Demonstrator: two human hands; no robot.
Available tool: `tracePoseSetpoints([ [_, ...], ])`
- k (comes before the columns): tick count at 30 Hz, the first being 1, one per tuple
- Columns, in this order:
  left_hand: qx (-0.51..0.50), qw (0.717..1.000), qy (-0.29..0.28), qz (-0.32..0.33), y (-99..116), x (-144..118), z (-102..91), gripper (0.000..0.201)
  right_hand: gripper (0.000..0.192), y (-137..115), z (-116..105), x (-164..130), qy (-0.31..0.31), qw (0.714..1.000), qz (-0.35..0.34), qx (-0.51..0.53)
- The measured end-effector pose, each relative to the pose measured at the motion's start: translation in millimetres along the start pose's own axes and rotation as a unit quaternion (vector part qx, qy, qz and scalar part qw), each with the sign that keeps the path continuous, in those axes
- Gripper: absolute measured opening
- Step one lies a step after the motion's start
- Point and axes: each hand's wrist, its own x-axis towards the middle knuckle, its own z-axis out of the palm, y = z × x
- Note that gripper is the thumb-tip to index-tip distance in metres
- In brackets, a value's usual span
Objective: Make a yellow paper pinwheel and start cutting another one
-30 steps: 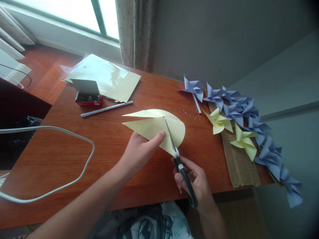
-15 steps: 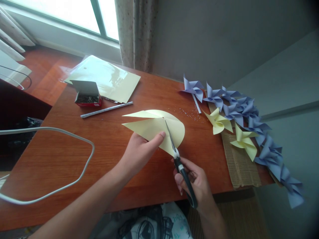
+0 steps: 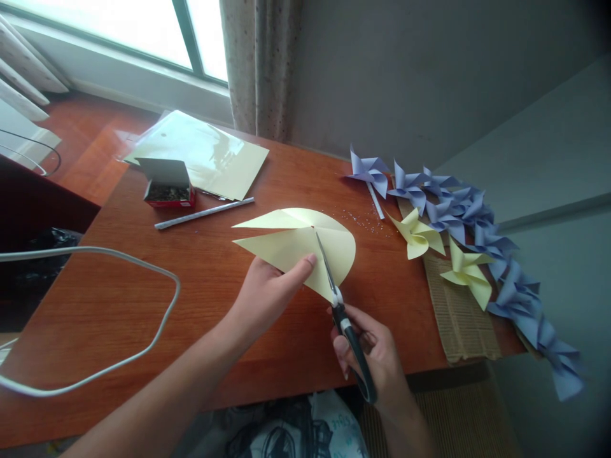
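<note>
A pale yellow sheet of paper (image 3: 281, 248), slit and partly bent, is held above the table by my left hand (image 3: 267, 289). The thumb lies on top of the sheet and the fingers are beneath it, mostly hidden. My right hand (image 3: 375, 356) grips the black handles of a pair of scissors (image 3: 351, 343). Their metal blades reach over the near right part of the paper, with the tips close to a small dark mark near its middle. The blades look nearly closed.
Blue paper pinwheels (image 3: 446, 216) and two yellow pinwheels (image 3: 465, 270) lie at the right, partly over corrugated cardboard (image 3: 458, 324). At the back left are a red box (image 3: 169, 191), a rolled paper stick (image 3: 205, 213) and packaged paper sheets (image 3: 229, 159). A white cable (image 3: 174, 292) loops across the left.
The view has shifted very slightly. Both hands, the paper and the scissors keep almost the same positions.
</note>
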Motion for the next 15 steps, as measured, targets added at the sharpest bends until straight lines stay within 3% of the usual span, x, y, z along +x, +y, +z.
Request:
tracePoseSetpoints([
  [15, 0.001, 1.000, -0.002, -0.004, 2.0, -1.2, 0.3, 0.028, 0.055, -0.5, 3.7, -0.7, 0.007, 1.000, -0.004, 0.010],
])
